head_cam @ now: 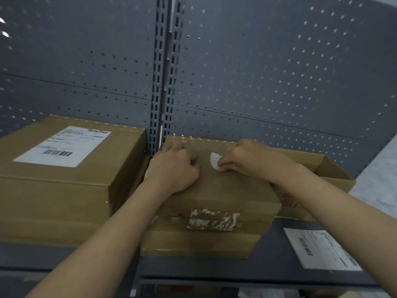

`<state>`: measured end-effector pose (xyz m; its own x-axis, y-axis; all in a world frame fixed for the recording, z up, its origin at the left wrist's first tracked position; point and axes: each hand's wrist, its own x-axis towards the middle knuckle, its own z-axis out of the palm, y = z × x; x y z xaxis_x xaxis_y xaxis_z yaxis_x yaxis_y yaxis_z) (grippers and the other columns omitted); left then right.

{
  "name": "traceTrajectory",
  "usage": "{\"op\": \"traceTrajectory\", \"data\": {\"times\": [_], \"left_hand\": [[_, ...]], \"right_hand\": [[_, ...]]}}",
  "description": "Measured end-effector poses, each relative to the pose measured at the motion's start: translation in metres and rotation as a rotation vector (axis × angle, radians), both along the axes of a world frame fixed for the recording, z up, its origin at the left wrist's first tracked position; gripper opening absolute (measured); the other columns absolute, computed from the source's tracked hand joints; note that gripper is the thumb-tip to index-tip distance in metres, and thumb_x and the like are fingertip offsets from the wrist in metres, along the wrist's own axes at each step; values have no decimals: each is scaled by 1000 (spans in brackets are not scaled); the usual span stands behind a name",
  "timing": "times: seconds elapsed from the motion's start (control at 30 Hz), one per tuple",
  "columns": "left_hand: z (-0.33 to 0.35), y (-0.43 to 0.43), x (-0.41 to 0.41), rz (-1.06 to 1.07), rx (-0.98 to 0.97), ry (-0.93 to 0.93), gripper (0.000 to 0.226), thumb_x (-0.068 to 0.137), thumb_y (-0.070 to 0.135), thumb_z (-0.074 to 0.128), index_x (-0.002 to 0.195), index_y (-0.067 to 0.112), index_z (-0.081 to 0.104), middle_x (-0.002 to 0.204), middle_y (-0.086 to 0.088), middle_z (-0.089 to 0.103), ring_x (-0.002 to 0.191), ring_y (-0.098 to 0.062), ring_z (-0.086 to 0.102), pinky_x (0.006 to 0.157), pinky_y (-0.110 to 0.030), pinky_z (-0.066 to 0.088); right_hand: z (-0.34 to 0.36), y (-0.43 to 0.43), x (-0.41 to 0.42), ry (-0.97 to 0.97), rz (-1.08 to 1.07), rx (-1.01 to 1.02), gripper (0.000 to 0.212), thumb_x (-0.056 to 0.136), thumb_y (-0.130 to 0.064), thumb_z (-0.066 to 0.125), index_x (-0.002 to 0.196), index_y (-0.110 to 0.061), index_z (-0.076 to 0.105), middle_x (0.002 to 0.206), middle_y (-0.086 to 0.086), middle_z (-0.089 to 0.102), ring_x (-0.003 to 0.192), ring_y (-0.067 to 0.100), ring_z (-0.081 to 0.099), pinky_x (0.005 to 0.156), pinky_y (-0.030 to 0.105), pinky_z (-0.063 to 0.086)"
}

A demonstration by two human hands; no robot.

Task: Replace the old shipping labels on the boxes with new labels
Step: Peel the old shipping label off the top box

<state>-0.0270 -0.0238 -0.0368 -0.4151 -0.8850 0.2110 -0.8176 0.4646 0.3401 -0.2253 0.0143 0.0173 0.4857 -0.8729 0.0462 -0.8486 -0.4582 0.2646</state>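
A closed brown cardboard box (225,190) sits on the dark shelf in the middle of the head view. On its top is a small white scrap of old label (214,160). My right hand (247,160) pinches the scrap's lower edge with its fingertips. My left hand (174,168) rests curled as a fist on the box top, at its left side, holding nothing that I can see. White torn label remains (212,218) cling to the box's front face. A fresh white shipping label (320,248) lies flat on the shelf to the right.
A larger cardboard box (64,186) with an intact white label (62,147) stands to the left, almost touching. An open cardboard box (330,175) stands behind at the right. A grey pegboard wall (257,72) and a slotted upright (165,82) back the dark shelf (272,265).
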Motion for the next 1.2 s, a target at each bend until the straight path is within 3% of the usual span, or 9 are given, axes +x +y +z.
{"op": "traceTrajectory", "data": {"times": [0.43,0.53,0.63,0.7,0.77,1.03,1.2], "left_hand": [[1,2,-2,5,6,-25,44,97,45,42,133,26,60,145,-4,41,126,-30,46,104,-46,40],[-1,0,-1,6,6,-16,46,98,46,41,134,25,60,143,-3,42,125,-29,47,103,-46,41],[-1,0,0,7,14,-7,46,98,47,41,134,25,59,140,-1,44,125,-28,48,102,-45,42],[0,1,0,6,20,-7,45,97,47,42,133,26,60,140,-1,44,124,-28,48,102,-45,43],[0,1,0,4,13,-12,44,97,47,42,132,27,61,139,-1,45,123,-27,49,101,-45,43],[0,1,0,6,13,14,45,97,48,43,133,27,60,140,1,45,124,-26,49,101,-43,43],[-1,-2,0,13,21,12,46,96,49,43,132,27,61,137,1,46,122,-27,50,98,-44,45]], "right_hand": [[6,4,11,133,-1,-43,25,101,-31,51,109,-21,73,98,0,71,90,19,62,68,27,42],[2,5,12,135,8,-60,27,102,-26,47,101,-18,73,90,0,70,78,16,58,64,26,37],[-3,2,5,26,-25,-62,26,101,-25,49,96,-17,73,84,-1,71,69,11,56,68,30,49],[1,4,-2,-140,-63,-4,22,99,-28,54,102,-21,75,91,-6,74,77,8,64,77,36,54],[5,10,-3,-226,-88,61,22,98,-30,57,111,-25,74,104,-11,73,89,4,64,86,33,53],[6,10,5,-8,1,46,23,100,-30,50,109,-24,71,109,-9,68,98,9,58,88,32,49],[-1,7,5,60,9,-9,23,101,-28,45,105,-19,66,105,-4,63,97,14,57,74,24,38]]}}
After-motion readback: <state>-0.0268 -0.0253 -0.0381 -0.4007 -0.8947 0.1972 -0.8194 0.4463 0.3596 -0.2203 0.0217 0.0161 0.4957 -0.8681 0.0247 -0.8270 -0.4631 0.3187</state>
